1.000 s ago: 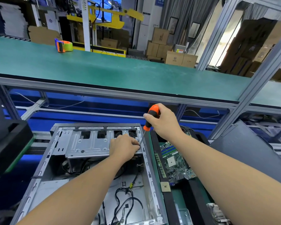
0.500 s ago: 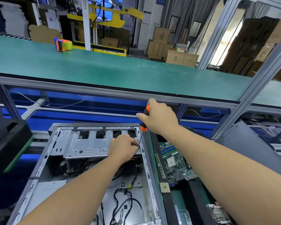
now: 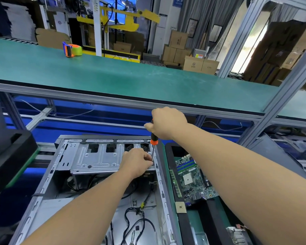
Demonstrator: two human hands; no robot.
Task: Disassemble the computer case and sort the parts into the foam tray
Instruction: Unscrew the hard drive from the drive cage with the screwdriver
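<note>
An open grey computer case (image 3: 48, 175) lies flat in front of me, with black cables (image 3: 136, 221) loose on its floor. A silver drive cage (image 3: 99, 156) spans its far end. My right hand (image 3: 166, 122) grips an orange-and-black screwdriver (image 3: 153, 140) nearly upright, its tip at the cage's right end. My left hand (image 3: 137, 161) rests on that end of the cage, its fingertips pinching the shaft near the tip. To the right, a black foam tray (image 3: 214, 216) holds a green motherboard (image 3: 193, 179), a RAM stick (image 3: 175, 184) and a CPU chip (image 3: 180, 207).
A green conveyor belt (image 3: 131, 76) runs across just beyond the case, with a tape dispenser (image 3: 72, 49) on it. A black bezel (image 3: 9, 156) sits at the left. A dark side panel (image 3: 279, 156) leans at the right. A metal heatsink (image 3: 237, 234) lies at the bottom right.
My right hand has turned over the screwdriver handle and swung it from tilted to nearly upright. The left hand has stayed at the cage's right end.
</note>
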